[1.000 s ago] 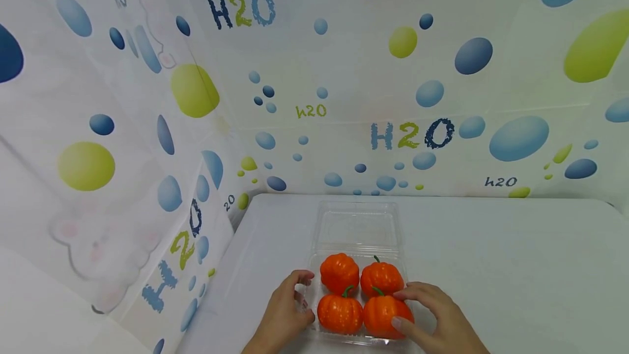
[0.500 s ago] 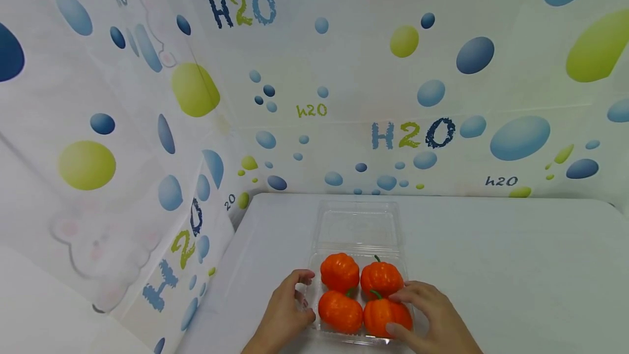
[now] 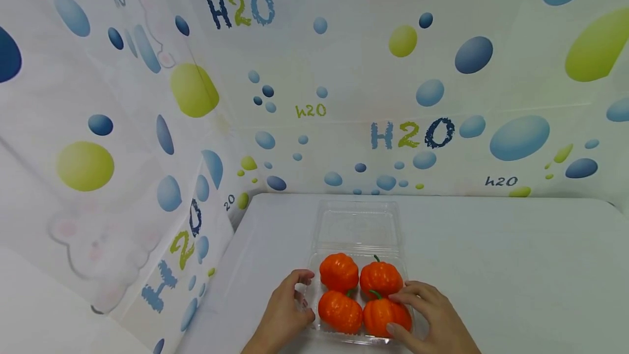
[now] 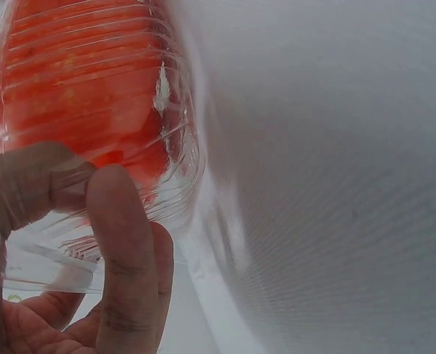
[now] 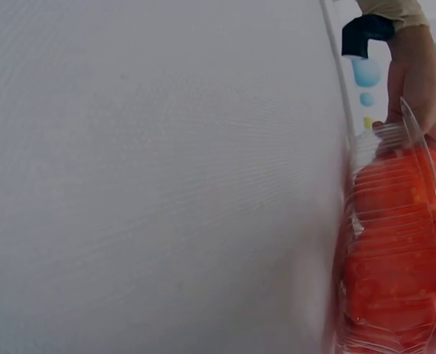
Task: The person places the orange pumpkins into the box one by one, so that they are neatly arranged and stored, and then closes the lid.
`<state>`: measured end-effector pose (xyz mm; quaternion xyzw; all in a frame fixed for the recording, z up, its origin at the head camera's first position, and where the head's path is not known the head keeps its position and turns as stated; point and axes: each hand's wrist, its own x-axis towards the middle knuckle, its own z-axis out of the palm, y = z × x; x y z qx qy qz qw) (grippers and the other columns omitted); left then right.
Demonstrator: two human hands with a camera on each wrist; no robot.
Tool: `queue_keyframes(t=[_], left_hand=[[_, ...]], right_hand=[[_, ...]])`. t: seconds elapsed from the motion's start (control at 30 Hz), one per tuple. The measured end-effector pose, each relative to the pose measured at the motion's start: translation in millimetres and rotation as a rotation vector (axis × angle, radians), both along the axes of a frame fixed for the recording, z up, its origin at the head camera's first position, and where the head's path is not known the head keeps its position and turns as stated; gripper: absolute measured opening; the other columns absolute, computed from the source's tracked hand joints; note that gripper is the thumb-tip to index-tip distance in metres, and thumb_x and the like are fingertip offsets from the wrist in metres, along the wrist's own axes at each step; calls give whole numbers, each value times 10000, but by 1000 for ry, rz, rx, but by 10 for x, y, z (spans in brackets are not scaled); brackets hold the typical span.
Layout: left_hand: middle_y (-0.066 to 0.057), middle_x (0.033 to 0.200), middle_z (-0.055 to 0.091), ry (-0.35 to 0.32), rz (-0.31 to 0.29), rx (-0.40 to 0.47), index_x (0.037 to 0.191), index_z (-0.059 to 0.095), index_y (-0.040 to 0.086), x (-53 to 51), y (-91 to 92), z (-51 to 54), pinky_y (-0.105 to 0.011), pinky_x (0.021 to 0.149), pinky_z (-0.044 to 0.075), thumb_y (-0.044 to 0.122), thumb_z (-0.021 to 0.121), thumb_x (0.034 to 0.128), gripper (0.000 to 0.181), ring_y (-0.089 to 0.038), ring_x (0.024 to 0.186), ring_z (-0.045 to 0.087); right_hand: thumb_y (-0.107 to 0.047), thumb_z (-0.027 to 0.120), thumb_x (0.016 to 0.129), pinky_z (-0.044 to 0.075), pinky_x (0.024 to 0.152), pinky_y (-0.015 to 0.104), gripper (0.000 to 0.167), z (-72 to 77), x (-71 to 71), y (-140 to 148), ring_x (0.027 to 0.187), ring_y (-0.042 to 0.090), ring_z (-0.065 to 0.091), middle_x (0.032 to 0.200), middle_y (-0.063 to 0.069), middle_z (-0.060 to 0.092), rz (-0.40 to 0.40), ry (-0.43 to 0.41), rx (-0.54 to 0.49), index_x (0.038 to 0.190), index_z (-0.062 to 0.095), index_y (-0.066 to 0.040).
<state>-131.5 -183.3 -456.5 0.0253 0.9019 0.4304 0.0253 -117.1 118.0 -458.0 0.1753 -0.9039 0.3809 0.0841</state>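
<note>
A clear plastic clamshell box (image 3: 357,336) lies on the white table with its lid (image 3: 357,225) folded back. Two rows of glossy orange mini pumpkins fill its base. My left hand (image 3: 285,307) holds the box's left side; in the left wrist view its curled fingers (image 4: 122,251) touch the ribbed wall. On the right, my right hand (image 3: 434,316) grips the front-right pumpkin (image 3: 383,316), thumb in front and fingers over its upper right. The front-left pumpkin (image 3: 340,311) leans, its stem toward the back right. Behind sit the back-left pumpkin (image 3: 339,272) and back-right pumpkin (image 3: 380,278).
The white table (image 3: 506,266) stretches away on both sides of the box. A white curtain (image 3: 344,70) printed with blue and green spots hangs behind the table and along its left side.
The front-left pumpkin has tipped, its stem swinging toward the back right. My right hand has shifted slightly left with the front-right pumpkin. The left hand stays in place.
</note>
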Motion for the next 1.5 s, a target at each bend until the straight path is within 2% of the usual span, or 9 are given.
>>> queue_keyframes(t=[0.33,0.53,0.67,0.77,0.87,1.07,1.2,1.33,1.5], left_hand=[[-72,1155,578,2,-1,-1,1261,568,84,-6,-6,17,-227,642,516,-39,755,710,595,-166,779,537],[-55,1190,577,-29,-22,-15,1286,560,109,-10,-28,53,-252,737,518,68,687,865,442,-185,876,537],[-56,1216,571,-33,-3,-7,1289,579,126,-10,-34,87,-270,704,520,170,625,949,345,-194,896,526],[-62,1222,572,-17,29,-6,1281,600,135,-29,-31,120,-270,646,509,268,602,987,323,-196,887,521],[-55,1238,574,3,57,-30,1281,608,153,-65,-36,158,-277,653,499,364,586,1002,350,-183,902,522],[-54,1304,565,38,68,-73,1300,601,158,-153,-69,246,-346,742,497,429,541,1018,395,-181,968,547],[-51,1320,562,85,58,-78,1316,600,143,-244,-105,310,-384,796,497,434,518,1031,416,-191,1014,562],[-52,1347,553,127,45,-62,1319,604,147,-347,-137,397,-454,903,487,362,496,1049,362,-238,1109,547],[-87,1421,516,157,14,-30,1350,586,157,-451,-154,526,-568,1029,419,294,473,1060,339,-347,1262,487]], right_hand=[[-561,816,763,520,895,592,446,1,11,15,1193,246,554,1152,-137,602,-6,-96,-28,1140,711,-347],[-556,817,756,516,886,612,480,38,23,23,1218,264,540,1223,-72,603,-19,-165,-25,1170,694,-347],[-565,816,753,520,885,603,480,58,26,21,1214,263,541,1237,-56,599,-29,-197,-36,1164,695,-351],[-548,818,763,520,886,602,473,59,24,30,1203,267,548,1239,-48,602,-17,-173,-48,1167,698,-332],[-533,815,777,519,888,603,456,60,18,42,1188,263,556,1232,-53,603,-2,-146,-56,1166,700,-323],[-514,796,812,546,883,525,417,67,-12,72,1128,190,571,1180,-137,589,37,-114,-61,1174,681,-342],[-519,787,821,555,878,493,423,100,-46,94,1102,169,581,1168,-155,578,53,-120,-62,1180,673,-327],[-494,785,835,549,886,502,409,149,-80,118,1112,179,586,1178,-151,574,68,-135,-101,1187,668,-321],[-398,783,871,551,891,481,377,212,-166,132,1116,148,588,1179,-182,577,100,-63,-147,1215,657,-309]])
